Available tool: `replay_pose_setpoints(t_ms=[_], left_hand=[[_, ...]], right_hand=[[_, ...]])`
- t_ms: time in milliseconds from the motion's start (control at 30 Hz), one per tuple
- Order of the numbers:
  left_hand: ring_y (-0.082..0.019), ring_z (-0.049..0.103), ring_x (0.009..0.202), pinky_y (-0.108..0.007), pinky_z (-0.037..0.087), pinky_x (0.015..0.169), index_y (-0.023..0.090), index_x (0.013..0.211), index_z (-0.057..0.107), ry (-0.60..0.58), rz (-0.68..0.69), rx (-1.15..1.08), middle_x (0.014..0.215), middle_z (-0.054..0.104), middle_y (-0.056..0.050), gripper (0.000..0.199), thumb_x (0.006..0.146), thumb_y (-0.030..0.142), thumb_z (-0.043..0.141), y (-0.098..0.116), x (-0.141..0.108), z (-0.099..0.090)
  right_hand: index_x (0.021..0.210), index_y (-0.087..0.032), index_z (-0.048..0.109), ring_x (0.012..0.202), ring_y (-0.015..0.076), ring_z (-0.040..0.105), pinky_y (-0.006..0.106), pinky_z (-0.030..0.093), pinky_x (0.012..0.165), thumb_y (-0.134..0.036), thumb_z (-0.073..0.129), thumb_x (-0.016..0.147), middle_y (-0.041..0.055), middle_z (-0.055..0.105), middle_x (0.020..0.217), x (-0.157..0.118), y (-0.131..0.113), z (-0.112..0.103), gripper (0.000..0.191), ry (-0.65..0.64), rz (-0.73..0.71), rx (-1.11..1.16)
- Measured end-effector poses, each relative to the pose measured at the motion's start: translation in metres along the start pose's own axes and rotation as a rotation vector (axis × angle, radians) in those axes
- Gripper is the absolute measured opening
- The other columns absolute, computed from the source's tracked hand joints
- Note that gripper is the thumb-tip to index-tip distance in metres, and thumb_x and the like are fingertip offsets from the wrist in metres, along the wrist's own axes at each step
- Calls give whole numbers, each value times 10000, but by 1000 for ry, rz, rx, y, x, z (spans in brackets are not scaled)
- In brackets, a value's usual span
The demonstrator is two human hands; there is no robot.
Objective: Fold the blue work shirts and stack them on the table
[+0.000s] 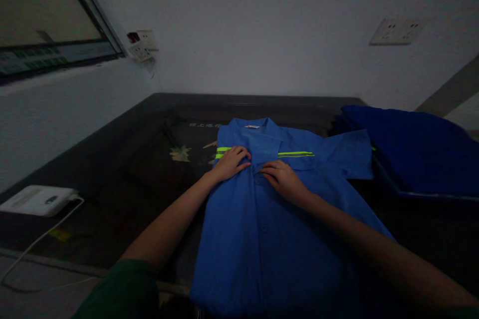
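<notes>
A blue short-sleeved work shirt (299, 219) lies face up with its collar toward the wall. Yellow-green reflective strips cross its chest, and a button shows lower on the front opening. On the left chest side, my left hand (232, 163) has its fingers curled on the cloth, thumb and forefinger gripping the edge of the front opening. My right hand (282, 177) is just across from it, thumb and fingertips pinching the shirt front. Whatever lies under those fingertips is too small to make out. The shirt's left sleeve is out of sight; its right one spreads sideways.
A dark glossy table (149, 159) bears the shirt. Folded blue cloth (419, 149) is stacked at the right. A white device (39, 200) with a cable (41, 236) sits at the left edge. Wall sockets (398, 31) and a window (48, 14) are behind.
</notes>
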State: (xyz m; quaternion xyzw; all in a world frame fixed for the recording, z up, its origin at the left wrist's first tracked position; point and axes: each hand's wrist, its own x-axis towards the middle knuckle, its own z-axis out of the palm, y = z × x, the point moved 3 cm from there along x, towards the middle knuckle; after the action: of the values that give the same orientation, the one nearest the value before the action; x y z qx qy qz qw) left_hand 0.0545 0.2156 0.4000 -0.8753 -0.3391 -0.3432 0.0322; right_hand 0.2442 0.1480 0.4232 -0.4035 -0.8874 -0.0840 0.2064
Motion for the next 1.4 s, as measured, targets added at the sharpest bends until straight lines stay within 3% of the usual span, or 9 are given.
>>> replay_pose_setpoints(t_ms=[200,333,500,600,733,1000,1200,1400], left_hand=[[-239,511,1079,-404,407,966,215,1047,588,4,28,44,1139,577,-67,174,908,315,558,3,-1,-1],[-214,546,1036,-376,418,952,197,991,610,14,77,-95,1063,614,-63,121,914,243,530,6,1,-5],[-181,586,995,-326,433,928,180,1014,640,-87,163,-302,1017,646,-59,152,904,206,538,10,4,-8],[-189,581,1007,-337,424,942,179,1020,656,-87,146,-311,1026,641,-66,164,900,242,565,9,5,-7],[-190,586,989,-336,427,936,179,953,662,-81,94,-386,994,648,-58,134,889,269,586,6,6,-6],[-184,606,896,-318,445,881,158,898,642,-70,-55,-599,912,665,-42,165,881,307,573,-1,7,-6],[-191,598,907,-326,434,894,157,893,643,-41,-64,-629,912,657,-46,193,875,338,576,-3,7,-6],[-197,574,964,-352,409,952,160,877,660,17,-2,-607,942,629,-58,201,862,352,602,-6,8,-6]], right_hand=[[948,-167,726,929,206,605,321,443,865,-191,575,894,73,705,946,28,2,-5,163,-48,69,28],[886,-169,721,929,218,592,309,442,824,-184,667,824,72,682,930,35,-5,6,83,-125,75,-12],[974,-187,716,968,204,578,323,437,874,-151,629,846,72,660,998,24,0,4,160,-81,18,30],[1012,-186,715,996,214,576,343,439,906,-153,638,840,77,660,1025,15,12,-7,191,-29,35,27],[980,-170,723,990,235,584,350,455,878,-193,686,814,91,663,1011,8,20,-12,172,-81,53,-74],[962,-135,685,906,217,607,314,426,818,-171,515,921,98,692,947,7,3,-15,179,-99,-24,-393],[1000,-161,659,910,211,581,304,395,764,-134,505,917,97,672,967,3,-1,-10,178,-26,-146,-498],[992,-162,677,997,228,542,331,386,811,-133,509,914,115,649,1061,1,-11,-7,188,-102,-190,-504]])
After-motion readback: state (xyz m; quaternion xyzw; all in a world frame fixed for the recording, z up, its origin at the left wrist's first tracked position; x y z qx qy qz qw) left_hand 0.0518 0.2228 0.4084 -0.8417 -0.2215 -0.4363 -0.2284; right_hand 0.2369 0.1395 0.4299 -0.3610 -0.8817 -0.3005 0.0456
